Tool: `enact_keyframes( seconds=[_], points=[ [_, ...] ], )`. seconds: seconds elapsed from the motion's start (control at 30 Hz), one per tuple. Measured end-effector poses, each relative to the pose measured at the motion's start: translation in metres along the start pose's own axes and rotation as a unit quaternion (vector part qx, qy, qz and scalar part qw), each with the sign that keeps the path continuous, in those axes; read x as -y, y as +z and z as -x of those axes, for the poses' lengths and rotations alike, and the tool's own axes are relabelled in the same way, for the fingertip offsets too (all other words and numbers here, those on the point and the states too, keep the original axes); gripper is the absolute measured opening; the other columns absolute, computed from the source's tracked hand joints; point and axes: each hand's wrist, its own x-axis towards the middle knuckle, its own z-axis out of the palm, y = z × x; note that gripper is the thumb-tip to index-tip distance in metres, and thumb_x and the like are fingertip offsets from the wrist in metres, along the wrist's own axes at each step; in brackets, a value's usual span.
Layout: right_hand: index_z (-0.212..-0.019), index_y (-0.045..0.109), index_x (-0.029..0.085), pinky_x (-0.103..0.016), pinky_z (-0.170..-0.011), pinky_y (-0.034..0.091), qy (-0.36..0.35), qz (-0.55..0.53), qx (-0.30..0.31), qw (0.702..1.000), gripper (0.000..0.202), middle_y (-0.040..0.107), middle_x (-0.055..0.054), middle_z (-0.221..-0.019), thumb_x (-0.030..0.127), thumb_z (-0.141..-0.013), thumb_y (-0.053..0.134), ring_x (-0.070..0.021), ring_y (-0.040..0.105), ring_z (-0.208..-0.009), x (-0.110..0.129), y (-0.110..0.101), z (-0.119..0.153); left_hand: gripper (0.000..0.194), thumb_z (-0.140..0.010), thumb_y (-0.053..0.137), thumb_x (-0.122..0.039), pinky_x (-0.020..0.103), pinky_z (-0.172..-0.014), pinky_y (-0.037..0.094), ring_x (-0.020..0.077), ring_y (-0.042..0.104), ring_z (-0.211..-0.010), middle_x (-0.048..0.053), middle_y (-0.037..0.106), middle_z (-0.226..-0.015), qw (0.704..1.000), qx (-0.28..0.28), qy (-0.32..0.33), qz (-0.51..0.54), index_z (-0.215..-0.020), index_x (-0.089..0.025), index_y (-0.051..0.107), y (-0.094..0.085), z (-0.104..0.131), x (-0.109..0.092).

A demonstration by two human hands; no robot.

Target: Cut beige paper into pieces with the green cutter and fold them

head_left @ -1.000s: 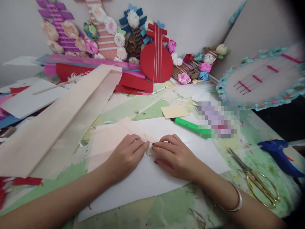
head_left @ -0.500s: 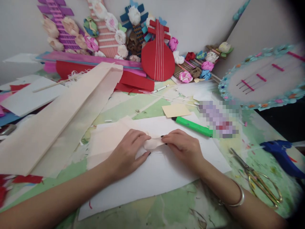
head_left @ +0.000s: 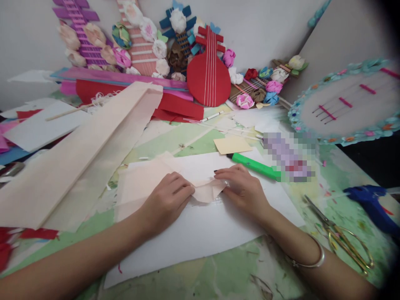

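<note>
Between my hands is a small pale peach piece of crepe paper [head_left: 208,191], creased and held just over a white sheet [head_left: 175,250]. My left hand [head_left: 171,200] is closed, pinching the piece's left end between thumb and fingers. At its right end is my right hand [head_left: 245,189], the thumb and a finger against the edge while the index finger is lifted away from it. A larger peach crepe paper sheet [head_left: 134,187] lies flat on the white sheet, partly under my left hand and forearm.
A green marker pen [head_left: 256,166] and a cream card [head_left: 232,145] lie behind my right hand. Gold-handled scissors [head_left: 340,235] and a blue glue gun [head_left: 371,204] are at right. Long folded peach paper [head_left: 78,158] covers the left. Paper-flower instruments, including a red lute [head_left: 208,79], line the wall.
My right index finger has lifted off the paper and the right fingers have parted a little. More of the peach piece shows, opened out between my hands. The left thumb has drawn in.
</note>
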Motion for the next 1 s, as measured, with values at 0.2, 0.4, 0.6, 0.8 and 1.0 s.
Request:
enact_keyframes(
  seconds=[0.2, 0.4, 0.6, 0.8, 1.0],
  points=[
    [-0.113, 0.066, 0.019, -0.04, -0.077, 0.053, -0.058, 0.045, 0.027, 0.997, 0.034, 0.072, -0.01, -0.107, 0.005, -0.085, 0.051, -0.0219, 0.059, -0.089, 0.005, 0.002, 0.0, 0.009, -0.088, 0.057, -0.006, 0.035, -0.074, 0.05, 0.0196, 0.055, -0.079, 0.008, 0.065, -0.081, 1.0, -0.002, -0.001, -0.02, -0.093, -0.011, 0.062, 0.001, 0.0, -0.001],
    [-0.102, 0.066, 0.018, -0.036, -0.068, 0.048, -0.067, 0.078, 0.067, 0.992, 0.024, 0.072, -0.007, -0.081, 0.008, -0.089, 0.048, -0.0198, 0.057, -0.077, 0.008, -0.001, 0.001, 0.016, -0.089, 0.056, -0.008, 0.034, -0.074, 0.05, 0.0196, 0.055, -0.08, 0.008, 0.064, -0.083, 1.0, -0.002, -0.018, -0.014, -0.103, -0.009, 0.063, 0.002, 0.002, 0.002],
    [-0.092, 0.06, 0.017, -0.039, -0.076, 0.039, -0.068, 0.123, 0.092, 0.986, 0.011, 0.074, -0.008, -0.089, 0.011, -0.091, 0.051, -0.0205, 0.063, -0.085, 0.014, -0.004, 0.003, 0.01, -0.086, 0.061, -0.011, 0.034, -0.073, 0.049, 0.0182, 0.056, -0.082, 0.007, 0.064, -0.088, 0.997, 0.016, -0.058, 0.05, -0.092, -0.015, 0.067, -0.002, 0.002, 0.002],
    [-0.09, 0.061, 0.019, -0.038, -0.083, 0.037, -0.093, 0.138, 0.079, 0.983, 0.017, 0.076, -0.005, -0.094, 0.006, -0.092, 0.049, -0.019, 0.066, -0.091, 0.01, -0.004, 0.004, 0.01, -0.085, 0.062, -0.01, 0.035, -0.077, 0.048, 0.0169, 0.059, -0.083, 0.005, 0.067, -0.088, 0.997, 0.007, -0.049, 0.057, -0.087, -0.018, 0.068, -0.004, 0.002, 0.003],
    [-0.09, 0.063, 0.018, -0.04, -0.084, 0.038, -0.085, 0.12, 0.088, 0.985, 0.014, 0.075, -0.006, -0.097, 0.011, -0.093, 0.051, -0.0208, 0.064, -0.094, 0.01, -0.005, 0.003, 0.009, -0.083, 0.064, -0.008, 0.036, -0.076, 0.047, 0.0175, 0.059, -0.083, 0.005, 0.067, -0.088, 0.999, 0.011, -0.031, 0.041, -0.086, -0.016, 0.067, -0.003, 0.003, 0.003]
  ],
)
